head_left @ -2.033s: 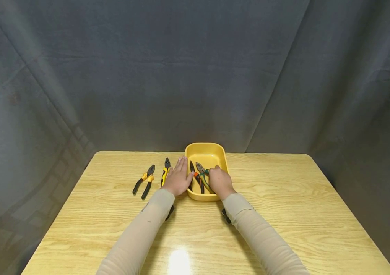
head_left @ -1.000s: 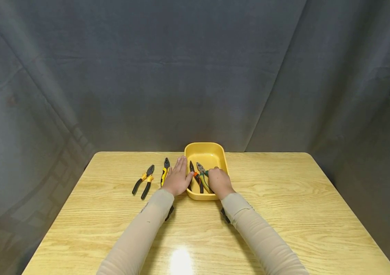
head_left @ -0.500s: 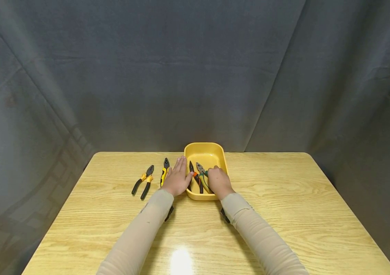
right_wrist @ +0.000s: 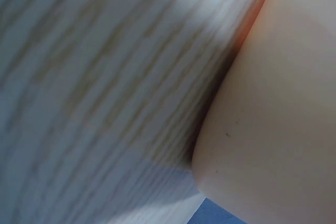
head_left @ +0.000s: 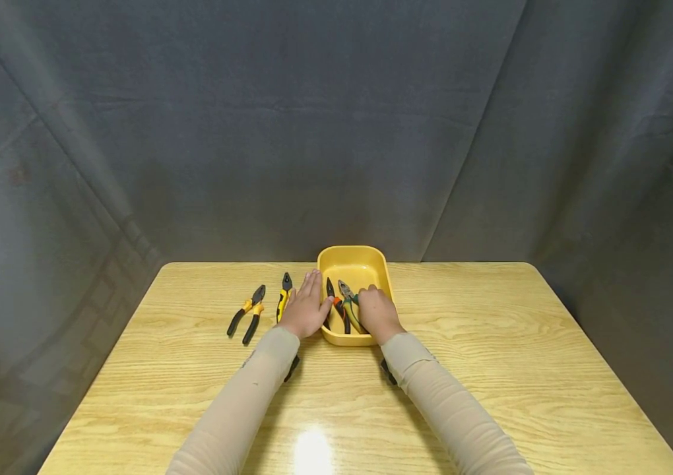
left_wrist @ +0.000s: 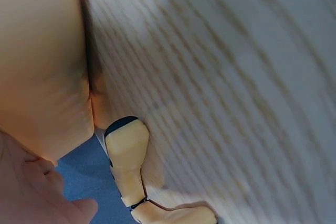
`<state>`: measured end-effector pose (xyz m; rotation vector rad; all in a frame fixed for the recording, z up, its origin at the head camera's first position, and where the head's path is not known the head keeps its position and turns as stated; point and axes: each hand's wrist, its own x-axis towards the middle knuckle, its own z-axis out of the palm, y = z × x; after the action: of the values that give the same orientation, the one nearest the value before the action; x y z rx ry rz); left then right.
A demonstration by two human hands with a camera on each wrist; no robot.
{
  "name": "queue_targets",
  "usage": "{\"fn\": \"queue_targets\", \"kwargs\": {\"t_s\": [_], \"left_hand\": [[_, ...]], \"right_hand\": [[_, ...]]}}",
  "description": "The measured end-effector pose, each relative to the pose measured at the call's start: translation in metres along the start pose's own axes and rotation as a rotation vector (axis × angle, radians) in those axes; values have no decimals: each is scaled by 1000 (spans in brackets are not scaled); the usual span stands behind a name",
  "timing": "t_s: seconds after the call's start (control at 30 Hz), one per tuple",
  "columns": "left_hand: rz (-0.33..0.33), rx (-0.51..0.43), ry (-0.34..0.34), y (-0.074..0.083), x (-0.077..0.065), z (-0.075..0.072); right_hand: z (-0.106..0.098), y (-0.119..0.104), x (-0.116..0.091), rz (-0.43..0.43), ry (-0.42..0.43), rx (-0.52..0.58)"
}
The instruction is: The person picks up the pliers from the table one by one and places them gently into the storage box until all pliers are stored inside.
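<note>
My left hand (head_left: 305,308) lies with straight fingers along the left wall of a yellow plastic bin (head_left: 353,253). Part of that hand (left_wrist: 39,195) shows at the lower left of the left wrist view. Inside the bin, my right hand (head_left: 381,313) curls over a handle of combination pliers (head_left: 349,304) with green and yellow grips; its fingertips are hidden. Needle-nose pliers (head_left: 338,307) with orange and black handles lie left of them, partly behind my left thumb. In the right wrist view only the bin's outer wall (right_wrist: 273,108) and wood surface show.
Yellow-and-black pliers (head_left: 284,297) lie on the wooden table (head_left: 491,343) just left of my left hand, which hides part of them. Farther left rest spread pliers (head_left: 250,313) with black and orange handles. A grey curtain (head_left: 289,132) hangs behind the table's back edge.
Between two seconds and one second ago, the visible handle of the green and yellow pliers turned slightly under my right hand. Since then both hands have stayed in place.
</note>
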<state>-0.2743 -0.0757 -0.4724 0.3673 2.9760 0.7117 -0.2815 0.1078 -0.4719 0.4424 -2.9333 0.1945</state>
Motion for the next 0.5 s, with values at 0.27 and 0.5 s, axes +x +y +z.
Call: {"fn": "queue_targets", "kwargs": {"t_s": [0.27,0.5], "left_hand": [[5,8,1,1,-1,-1],[11,4,4,2,-2,-3]], "right_hand": [[-1,1,-1,-14,29,11],[-2,2,-1,-40,69,44]]}}
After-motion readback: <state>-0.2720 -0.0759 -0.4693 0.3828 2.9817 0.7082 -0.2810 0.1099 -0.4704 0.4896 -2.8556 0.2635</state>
